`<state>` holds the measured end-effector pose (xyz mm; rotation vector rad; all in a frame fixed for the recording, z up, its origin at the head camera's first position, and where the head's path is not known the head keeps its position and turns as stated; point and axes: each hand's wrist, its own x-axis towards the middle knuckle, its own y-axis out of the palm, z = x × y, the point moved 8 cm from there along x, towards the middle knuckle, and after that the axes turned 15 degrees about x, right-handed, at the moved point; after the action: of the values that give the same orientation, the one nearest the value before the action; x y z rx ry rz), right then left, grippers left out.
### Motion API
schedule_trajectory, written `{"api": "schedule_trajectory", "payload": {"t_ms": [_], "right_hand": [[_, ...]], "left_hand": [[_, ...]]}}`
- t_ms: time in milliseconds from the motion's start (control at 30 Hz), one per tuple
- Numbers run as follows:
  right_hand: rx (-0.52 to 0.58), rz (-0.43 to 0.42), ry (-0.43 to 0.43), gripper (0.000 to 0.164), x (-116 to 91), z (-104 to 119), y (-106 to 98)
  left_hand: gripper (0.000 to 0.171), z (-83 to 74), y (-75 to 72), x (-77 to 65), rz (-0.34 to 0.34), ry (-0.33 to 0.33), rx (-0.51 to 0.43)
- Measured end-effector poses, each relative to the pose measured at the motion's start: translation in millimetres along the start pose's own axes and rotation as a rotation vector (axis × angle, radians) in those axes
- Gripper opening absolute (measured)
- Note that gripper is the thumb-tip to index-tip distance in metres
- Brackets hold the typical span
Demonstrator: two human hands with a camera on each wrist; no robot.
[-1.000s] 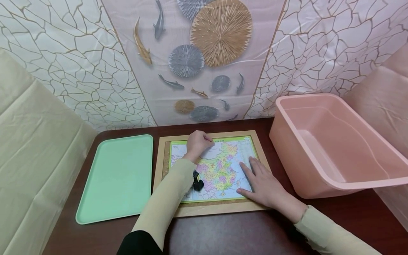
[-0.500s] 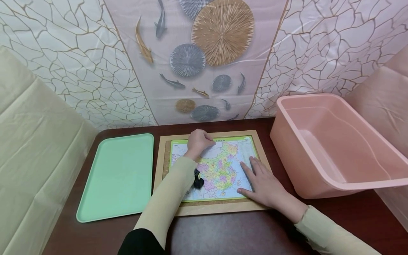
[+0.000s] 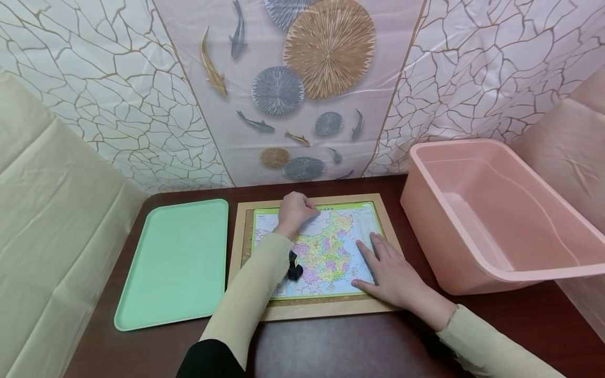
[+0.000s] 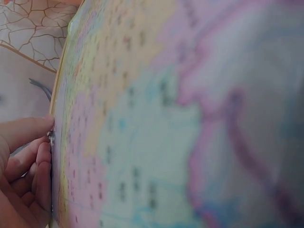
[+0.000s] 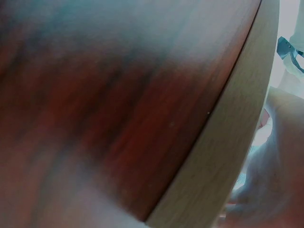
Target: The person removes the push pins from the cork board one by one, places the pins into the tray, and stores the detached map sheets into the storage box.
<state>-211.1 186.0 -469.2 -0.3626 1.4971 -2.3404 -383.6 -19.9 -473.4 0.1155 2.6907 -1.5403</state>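
Observation:
A printed map of China (image 3: pixel 326 252) with a green border lies inside a light wooden frame (image 3: pixel 332 311). My left hand (image 3: pixel 294 211) reaches over its upper part with curled fingers, tips at the surface. In the left wrist view, the thumb and forefinger (image 4: pixel 23 137) of that hand pinch together around a small speckled bit, too small to make out. The right hand (image 3: pixel 389 273) rests with spread fingers on the map's lower right side and the frame's edge. In the right wrist view the frame (image 5: pixel 223 123) runs beside the right hand (image 5: pixel 280 175).
Left of the frame lies a mint green tray (image 3: pixel 179 262). A large pink plastic tub (image 3: pixel 425 226) stands on the right. Both sit on a dark reddish-brown table (image 3: pixel 321 349). A small black device (image 3: pixel 295 269) hangs at the left sleeve, over the map. Patterned cloth (image 3: pixel 302 105) closes off the back.
Almost nothing differs. The head view shifts very slightly, while both hands keep their places on the map.

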Motion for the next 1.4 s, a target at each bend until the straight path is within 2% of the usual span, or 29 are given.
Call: {"api": "schedule_trajectory", "payload": {"t_ms": [833,1400], "right_hand": [[-0.004,0.011,0.009,0.093,0.5,-2.6,4.2],[-0.018,-0.001,-0.002,0.092,-0.1,0.4,-0.3]], "left_hand": [[0.012,1.5,1.5,3.7,-0.002,-0.023,0.026],[0.009,2.6,2.2,4.1,0.009,-0.003,-0.018]]}}
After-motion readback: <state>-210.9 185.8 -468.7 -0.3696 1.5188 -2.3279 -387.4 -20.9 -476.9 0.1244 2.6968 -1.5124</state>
